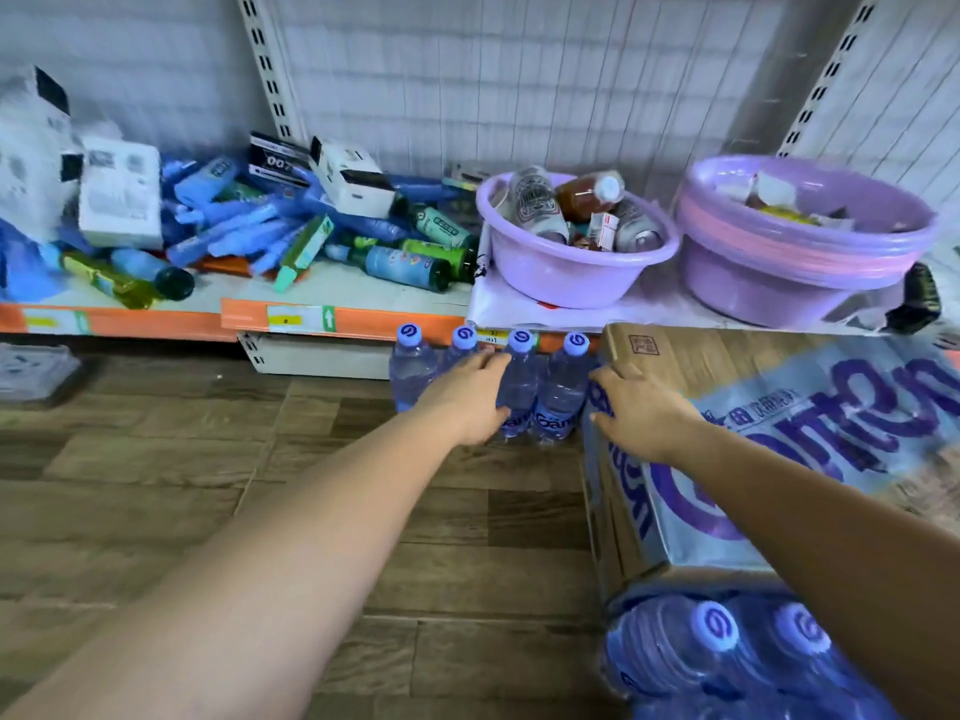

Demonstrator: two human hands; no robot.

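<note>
The wood-patterned plank floor lies open from its near edge up to the shelf's white base panel, everywhere left of the row of four clear plastic water bottles with purple caps. That row stands against the base, and the shelf's orange front edge runs close behind the caps. On the right, the brown cardboard carton with blue-and-purple print stands just beside the last bottle, leaving only a narrow gap. A shrink-wrapped pack of blue bottles blocks the floor's near right corner. A grey plastic tray lies at the far left.
</note>
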